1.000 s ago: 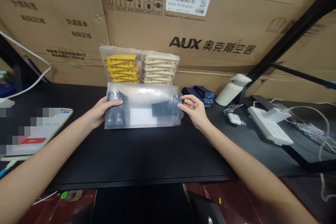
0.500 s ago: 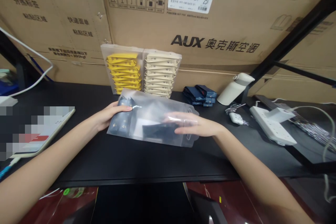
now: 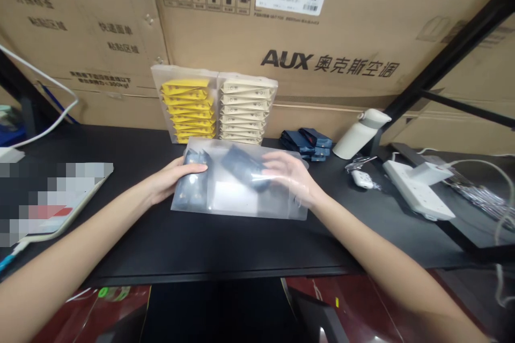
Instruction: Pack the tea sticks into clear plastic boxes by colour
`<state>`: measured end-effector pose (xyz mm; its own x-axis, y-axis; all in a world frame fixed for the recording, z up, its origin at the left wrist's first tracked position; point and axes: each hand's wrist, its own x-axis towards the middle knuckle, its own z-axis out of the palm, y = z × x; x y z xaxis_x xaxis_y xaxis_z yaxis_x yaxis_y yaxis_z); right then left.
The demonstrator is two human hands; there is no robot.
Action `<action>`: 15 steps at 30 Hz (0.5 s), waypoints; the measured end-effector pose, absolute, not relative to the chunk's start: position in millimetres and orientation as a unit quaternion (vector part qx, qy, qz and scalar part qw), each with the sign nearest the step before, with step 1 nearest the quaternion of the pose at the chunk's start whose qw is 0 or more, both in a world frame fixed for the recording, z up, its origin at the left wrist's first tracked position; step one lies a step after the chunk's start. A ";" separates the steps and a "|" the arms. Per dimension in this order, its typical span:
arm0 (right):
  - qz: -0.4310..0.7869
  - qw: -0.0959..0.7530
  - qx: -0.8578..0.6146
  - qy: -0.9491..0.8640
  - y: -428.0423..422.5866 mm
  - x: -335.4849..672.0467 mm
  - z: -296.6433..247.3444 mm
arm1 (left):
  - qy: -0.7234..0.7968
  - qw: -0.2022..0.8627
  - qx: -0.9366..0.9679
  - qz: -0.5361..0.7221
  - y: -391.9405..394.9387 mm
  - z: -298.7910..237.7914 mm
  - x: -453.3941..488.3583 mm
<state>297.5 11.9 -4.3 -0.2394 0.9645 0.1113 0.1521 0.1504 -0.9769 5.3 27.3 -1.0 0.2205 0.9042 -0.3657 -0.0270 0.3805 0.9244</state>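
Note:
A clear plastic bag (image 3: 277,206) lies sideways above the desk, its open end to the right. My left hand (image 3: 179,174) grips its left end, thumb on top, over dark blue packets (image 3: 193,187) stacked inside. My right hand (image 3: 287,171) reaches in through the opening, seen through the plastic. Its fingers are closed on the right end of a loose dark blue packet (image 3: 243,166), which is tilted and somewhat blurred. Several more dark blue packets (image 3: 308,143) lie piled on the desk behind the bag.
Two clear bags stand at the back, one with yellow packets (image 3: 189,112), one with cream packets (image 3: 245,110). Cardboard boxes (image 3: 217,37) rise behind them. To the right are a white bottle (image 3: 360,134), an earphone case (image 3: 362,179) and a power strip (image 3: 418,187). A tablet (image 3: 80,198) lies left.
My right hand has moved deeper into the bag and farther back, with the loose blue packet shifting back and tilting. My left hand keeps its hold on the bag, slightly to the right.

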 end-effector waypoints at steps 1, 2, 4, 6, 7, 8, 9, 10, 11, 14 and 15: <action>0.479 0.438 -0.447 -0.616 10.6 292.7 -5.7 | 0.506 0.658 0.434 0.349 25.6 -1.2 7.5; 0.474 0.440 -0.448 -0.617 8.0 287.7 -6.3 | 0.501 0.663 0.440 0.340 23.7 -1.3 9.9; 0.456 0.421 -0.445 -0.646 -0.3 278.2 -5.4 | 0.494 0.668 0.448 0.332 19.8 -1.4 14.7; 0.463 0.380 -0.432 -0.674 -10.1 271.7 -3.3 | 0.488 0.667 0.454 0.333 16.5 -1.4 18.7; 0.482 0.356 -0.418 -0.683 -14.5 269.9 -2.6 | 0.485 0.667 0.458 0.333 15.2 -1.5 20.1; 0.506 0.332 -0.399 -0.689 -18.0 268.8 -2.5 | 0.484 0.667 0.460 0.330 14.1 -1.9 21.1; 0.531 0.309 -0.373 -0.695 -20.2 268.4 -3.1 | 0.485 0.667 0.463 0.326 13.3 -2.4 21.6; 0.554 0.291 -0.343 -0.700 -21.2 268.3 -4.4 | 0.486 0.666 0.467 0.320 12.8 -3.3 21.9; 0.569 0.278 -0.315 -0.707 -20.9 268.5 -6.4 | 0.488 0.662 0.474 0.315 12.8 -4.6 21.9; 0.578 0.265 -0.270 -0.723 -14.7 269.2 -14.8 | 0.494 0.618 0.525 0.313 16.7 -10.3 21.5; 0.581 0.269 -0.267 -0.720 -11.8 269.6 -17.9 | 0.492 0.591 0.556 0.314 19.3 -12.6 21.2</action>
